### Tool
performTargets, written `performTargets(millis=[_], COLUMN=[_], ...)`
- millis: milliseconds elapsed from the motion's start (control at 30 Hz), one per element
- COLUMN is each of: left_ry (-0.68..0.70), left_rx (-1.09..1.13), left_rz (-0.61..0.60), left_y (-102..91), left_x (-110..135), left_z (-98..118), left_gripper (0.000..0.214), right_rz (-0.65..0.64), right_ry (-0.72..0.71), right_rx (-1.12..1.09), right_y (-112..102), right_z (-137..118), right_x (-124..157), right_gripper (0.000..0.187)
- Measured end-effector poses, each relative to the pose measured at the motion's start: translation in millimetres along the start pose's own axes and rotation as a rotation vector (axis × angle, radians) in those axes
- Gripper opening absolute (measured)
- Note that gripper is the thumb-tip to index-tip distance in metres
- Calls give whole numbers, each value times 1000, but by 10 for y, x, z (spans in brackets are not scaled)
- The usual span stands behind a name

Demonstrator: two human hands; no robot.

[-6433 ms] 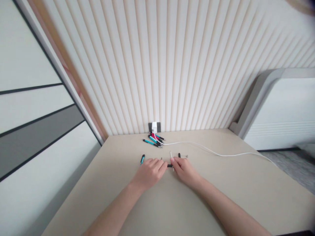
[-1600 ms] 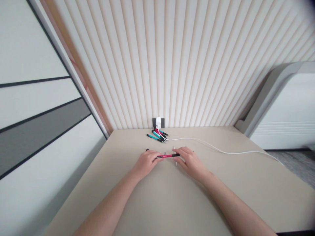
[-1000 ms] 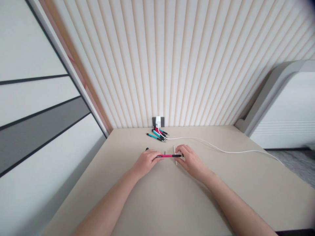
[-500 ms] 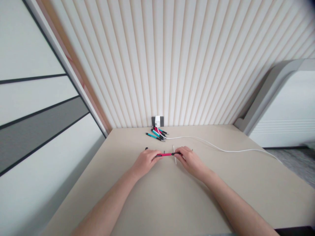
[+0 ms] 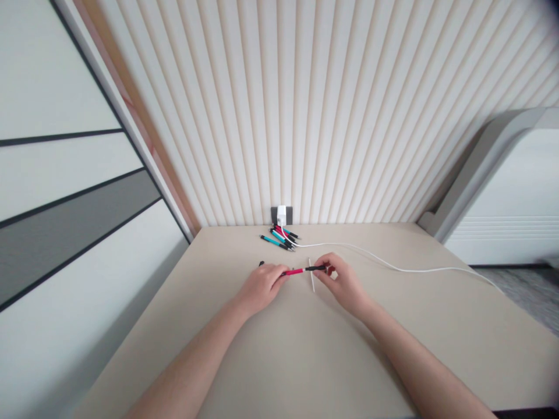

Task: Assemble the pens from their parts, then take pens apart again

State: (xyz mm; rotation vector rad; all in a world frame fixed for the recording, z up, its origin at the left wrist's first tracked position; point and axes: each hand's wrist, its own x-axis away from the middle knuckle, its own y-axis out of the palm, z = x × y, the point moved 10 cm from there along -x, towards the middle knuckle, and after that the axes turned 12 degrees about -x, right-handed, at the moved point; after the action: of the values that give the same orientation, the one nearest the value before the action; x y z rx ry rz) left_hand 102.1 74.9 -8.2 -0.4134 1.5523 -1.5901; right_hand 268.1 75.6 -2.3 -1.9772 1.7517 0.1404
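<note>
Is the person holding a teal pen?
No, the pen held between the left hand and right hand is pink and black.

Heads up, the left hand (image 5: 262, 288) and right hand (image 5: 343, 283) are bridged by a pink pen (image 5: 301, 271), and a thin white stick (image 5: 311, 279) sits just by the right one. Reaching back, you hit the pen pile (image 5: 277, 238) under the wall charger (image 5: 281, 215). A white cable (image 5: 371, 256) cuts across back right. Toward you, the desk (image 5: 305, 355) gives loads of room.
</note>
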Motion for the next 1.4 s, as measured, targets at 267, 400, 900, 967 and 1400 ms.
performTargets(millis=[267, 400, 900, 967, 1400], left_ry=[152, 190, 149, 153, 84], left_rx=[-125, -261, -270, -263, -309], left_rz=[-18, -104, -77, -68, -85], left_y=[-36, 30, 0, -6, -22], left_x=[15, 27, 26, 25, 20], left_z=[242, 302, 222, 225, 169], left_gripper=[44, 58, 66, 63, 69], right_rz=[71, 102, 197, 194, 222], right_ry=[114, 124, 216, 216, 205], right_rx=[-231, -306, -379, -381, -326], right_y=[-21, -25, -152, -152, -276], right_z=[134, 168, 352, 345, 345], right_x=[-10, -6, -5, -10, -23], right_gripper=[28, 30, 42, 42, 38])
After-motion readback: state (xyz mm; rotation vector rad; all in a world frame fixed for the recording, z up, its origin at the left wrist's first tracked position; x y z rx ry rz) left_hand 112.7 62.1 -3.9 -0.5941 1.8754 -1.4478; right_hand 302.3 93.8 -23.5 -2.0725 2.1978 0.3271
